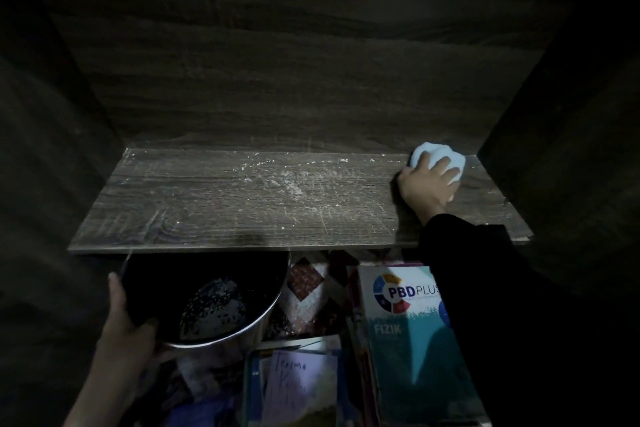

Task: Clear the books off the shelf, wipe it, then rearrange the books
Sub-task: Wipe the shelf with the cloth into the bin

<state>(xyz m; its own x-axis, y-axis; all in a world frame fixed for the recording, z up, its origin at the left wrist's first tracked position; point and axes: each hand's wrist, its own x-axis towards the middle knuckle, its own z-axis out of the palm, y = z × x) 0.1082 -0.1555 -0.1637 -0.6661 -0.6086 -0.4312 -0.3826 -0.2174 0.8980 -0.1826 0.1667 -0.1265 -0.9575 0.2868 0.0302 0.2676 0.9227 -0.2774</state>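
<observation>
The dark wooden shelf (214,204) holds no books and is dusted with pale crumbs near its middle and back. My right hand (427,187) presses a crumpled white cloth (438,158) onto the shelf's far right back corner. Just under the shelf's front edge on the left, my left hand (121,319) grips the rim of a round metal bowl (207,302) with dark bits inside. Below the shelf at the right lies a teal book (412,333) marked PBD PLUS FIZIK. Another book (294,388) with a handwritten note on it lies lower centre.
The shelf sits in a dim cabinet with a wooden back panel (277,80) and side walls close on both sides. A patterned patchwork fabric (308,298) shows between the bowl and the books. My black sleeve (485,288) covers part of the teal book.
</observation>
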